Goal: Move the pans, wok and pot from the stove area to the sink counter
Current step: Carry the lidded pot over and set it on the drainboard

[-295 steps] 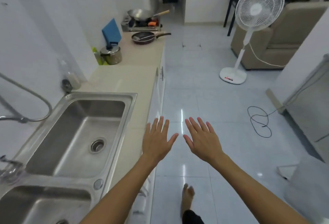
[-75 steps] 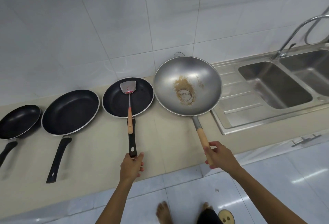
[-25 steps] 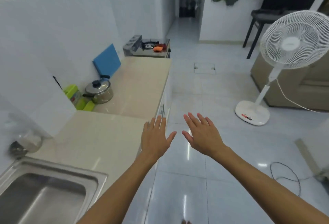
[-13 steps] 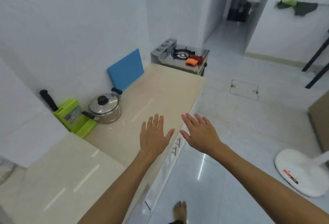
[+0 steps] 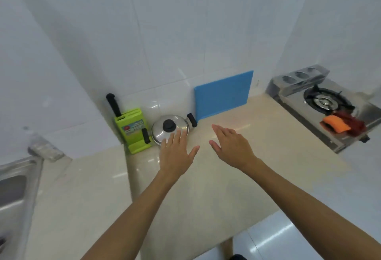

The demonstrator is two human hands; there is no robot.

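Observation:
A small steel pot (image 5: 165, 129) with a lid, a black knob and two black side handles stands on the beige counter (image 5: 206, 187) against the tiled wall. My left hand (image 5: 177, 152) is open, fingers spread, and its fingertips overlap the pot's near rim; I cannot tell whether they touch it. My right hand (image 5: 231, 146) is open too and hovers over bare counter just right of the pot. Neither hand holds anything. No pans or wok are in view.
A green knife block (image 5: 133, 129) stands left of the pot, a blue cutting board (image 5: 223, 94) leans on the wall behind it. The gas stove (image 5: 323, 103) with an orange sponge and a red cloth sits at the right. The sink's steel edge (image 5: 18, 179) shows at the left.
My view has turned toward the wall and come closer to the pot. Both open hands have moved forward; the left one now overlaps the pot's rim.

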